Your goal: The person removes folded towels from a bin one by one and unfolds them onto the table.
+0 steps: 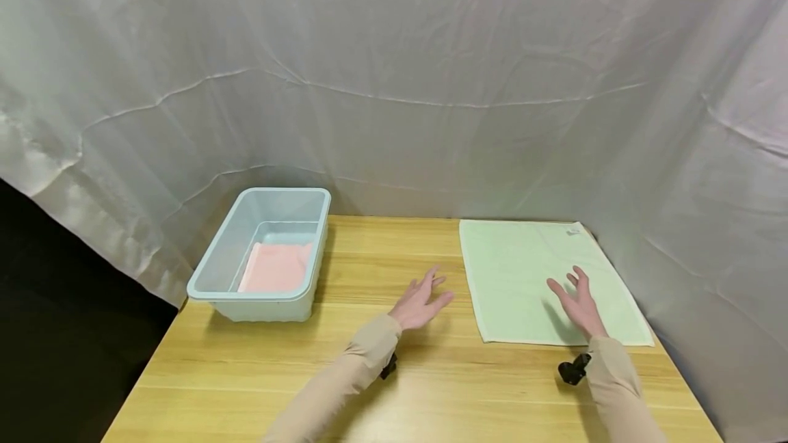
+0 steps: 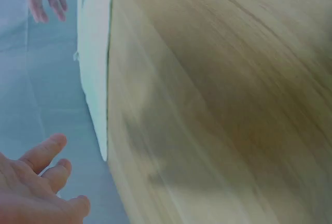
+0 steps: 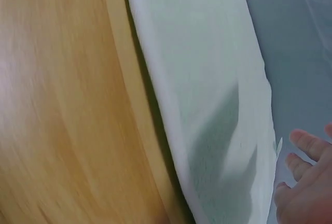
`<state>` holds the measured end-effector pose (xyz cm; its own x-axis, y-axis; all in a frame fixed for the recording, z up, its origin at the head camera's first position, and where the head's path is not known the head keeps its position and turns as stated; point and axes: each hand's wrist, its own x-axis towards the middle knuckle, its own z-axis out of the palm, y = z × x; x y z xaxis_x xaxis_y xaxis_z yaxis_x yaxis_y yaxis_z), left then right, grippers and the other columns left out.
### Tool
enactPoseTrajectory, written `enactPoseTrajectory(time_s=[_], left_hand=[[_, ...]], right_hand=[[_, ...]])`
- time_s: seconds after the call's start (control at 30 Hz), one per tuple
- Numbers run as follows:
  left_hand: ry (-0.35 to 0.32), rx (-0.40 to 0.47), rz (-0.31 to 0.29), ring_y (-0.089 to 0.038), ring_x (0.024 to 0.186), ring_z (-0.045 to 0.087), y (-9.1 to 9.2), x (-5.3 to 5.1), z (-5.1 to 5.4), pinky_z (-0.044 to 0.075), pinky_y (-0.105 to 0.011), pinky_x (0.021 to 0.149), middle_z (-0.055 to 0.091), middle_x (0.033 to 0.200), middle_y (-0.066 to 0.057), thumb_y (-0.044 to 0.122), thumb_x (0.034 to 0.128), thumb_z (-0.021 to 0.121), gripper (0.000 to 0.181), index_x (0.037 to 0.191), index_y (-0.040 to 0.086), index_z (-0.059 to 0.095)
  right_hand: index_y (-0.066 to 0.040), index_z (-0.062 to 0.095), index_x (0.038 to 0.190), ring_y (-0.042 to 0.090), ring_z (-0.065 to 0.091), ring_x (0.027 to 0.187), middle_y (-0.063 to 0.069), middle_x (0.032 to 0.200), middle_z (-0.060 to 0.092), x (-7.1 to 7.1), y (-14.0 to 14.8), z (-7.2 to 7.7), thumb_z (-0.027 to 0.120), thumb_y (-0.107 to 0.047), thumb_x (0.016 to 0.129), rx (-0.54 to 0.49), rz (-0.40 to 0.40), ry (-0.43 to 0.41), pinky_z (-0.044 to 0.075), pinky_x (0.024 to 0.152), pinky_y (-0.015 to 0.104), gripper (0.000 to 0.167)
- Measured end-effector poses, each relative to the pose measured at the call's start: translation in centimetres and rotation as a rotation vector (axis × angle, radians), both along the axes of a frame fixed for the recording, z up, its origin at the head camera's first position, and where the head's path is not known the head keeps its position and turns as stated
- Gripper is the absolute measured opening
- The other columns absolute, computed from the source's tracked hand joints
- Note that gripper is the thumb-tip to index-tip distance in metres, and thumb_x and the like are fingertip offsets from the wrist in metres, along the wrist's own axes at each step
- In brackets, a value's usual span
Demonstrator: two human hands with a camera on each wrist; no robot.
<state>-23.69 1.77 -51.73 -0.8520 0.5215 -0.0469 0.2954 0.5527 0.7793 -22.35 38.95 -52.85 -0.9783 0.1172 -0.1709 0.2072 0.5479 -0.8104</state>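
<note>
Two empty hands raised over a table (image 1: pixel 468 402), by a pale green cloth (image 1: pixel 517 279) spread flat.
The cloth lies on the far right of the table, a small tag at its far right corner. The right hand (image 1: pixel 577 303) hovers above it, fingers spread, its shadow falling on the fabric. The left hand (image 1: pixel 421 302) hangs over bare wood just left of the cloth, its fingers extended, gripping nothing. On the far left, a light blue bin (image 1: pixel 258 296) holds a pink cloth (image 1: pixel 278 268).
</note>
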Motion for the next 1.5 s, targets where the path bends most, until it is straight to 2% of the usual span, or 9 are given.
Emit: enactPoseTrajectory(time_s=[0.1,0.23,0.43,0.7,0.87,1.03,1.23,1.37,1.5], left_hand=[[-0.009,0.022,0.009,-0.03,0.154,0.027,-0.8,0.2,0.5,0.004,-0.055,0.129,0.036,0.163,-0.008,0.068,0.1011,0.03,0.087,0.163,0.013,0.003],[-0.014,0.045,0.022,-0.032,0.155,0.026,-2.1,0.5,1.3,0.003,-0.056,0.129,0.035,0.164,-0.009,0.062,0.1034,0.034,0.082,0.163,0.013,0.004],[-0.018,0.09,0.061,-0.035,0.157,0.016,-4.3,1.1,3.2,0.0,-0.055,0.129,0.033,0.165,-0.009,0.06,0.1032,0.038,0.082,0.163,0.017,0.003],[0.05,0.171,0.142,-0.032,0.154,0.025,-8.1,1.8,6.2,0.026,-0.06,0.123,0.037,0.163,-0.006,0.052,0.1032,0.047,0.077,0.163,0.02,0.01],[0.077,0.205,0.172,-0.033,0.153,0.028,-10.6,2.1,8.7,0.027,-0.06,0.123,0.038,0.162,-0.008,0.045,0.104,0.049,0.074,0.163,0.018,0.013],[0.128,0.207,0.225,-0.037,0.151,0.032,-13.4,2.1,10.3,0.026,-0.064,0.121,0.04,0.16,-0.012,0.044,0.1046,0.049,0.072,0.162,0.016,0.015],[0.178,0.221,0.29,-0.041,0.148,0.036,-16.7,1.7,11.3,0.028,-0.067,0.119,0.044,0.156,-0.017,0.038,0.1055,0.05,0.068,0.161,0.016,0.018],[0.172,0.253,0.356,-0.039,0.145,0.039,-18.9,1.3,11.8,0.033,-0.064,0.117,0.048,0.153,-0.017,0.035,0.1047,0.053,0.065,0.159,0.015,0.023],[0.189,0.287,0.416,-0.039,0.143,0.04,-21.2,0.9,12.1,0.034,-0.062,0.115,0.051,0.149,-0.02,0.031,0.1043,0.055,0.065,0.158,0.011,0.024]], right_hand=[[-0.014,-0.024,0.158,0.055,0.007,0.151,0.027,0.167,-0.006,0.2,-0.5,0.1,0.043,-0.059,0.102,-0.018,0.003,0.012,0.015,0.12,0.071,0.099],[-0.015,-0.024,0.158,0.054,0.006,0.152,0.025,0.168,-0.006,0.3,-1.0,0.4,0.044,-0.057,0.102,-0.051,0.003,0.027,0.015,0.12,0.071,0.098],[-0.016,-0.021,0.159,0.052,0.006,0.153,0.025,0.169,-0.002,0.7,-2.0,0.9,0.046,-0.054,0.103,-0.078,0.01,0.063,0.016,0.12,0.071,0.095],[-0.016,-0.016,0.161,0.048,0.002,0.155,0.022,0.17,0.002,0.8,-3.4,1.8,0.048,-0.053,0.103,-0.1,0.02,0.09,0.013,0.12,0.072,0.094],[-0.016,-0.011,0.162,0.046,0.004,0.156,0.023,0.169,0.007,0.9,-4.4,2.6,0.05,-0.05,0.103,-0.113,0.028,0.116,0.015,0.12,0.071,0.092],[-0.013,-0.007,0.162,0.045,0.007,0.155,0.025,0.168,0.011,0.9,-5.2,3.2,0.051,-0.047,0.103,-0.118,0.045,0.142,0.014,0.121,0.071,0.09],[-0.008,-0.001,0.162,0.047,0.012,0.154,0.029,0.165,0.016,0.8,-6.0,3.7,0.053,-0.041,0.104,-0.13,0.073,0.185,0.009,0.124,0.066,0.086],[-0.007,0.002,0.162,0.048,0.014,0.153,0.03,0.164,0.018,0.8,-6.5,3.9,0.052,-0.038,0.105,-0.147,0.094,0.203,0.01,0.125,0.065,0.083],[-0.006,0.003,0.162,0.047,0.016,0.152,0.031,0.163,0.021,0.9,-6.8,4.3,0.053,-0.036,0.105,-0.17,0.102,0.202,0.011,0.125,0.064,0.081]])
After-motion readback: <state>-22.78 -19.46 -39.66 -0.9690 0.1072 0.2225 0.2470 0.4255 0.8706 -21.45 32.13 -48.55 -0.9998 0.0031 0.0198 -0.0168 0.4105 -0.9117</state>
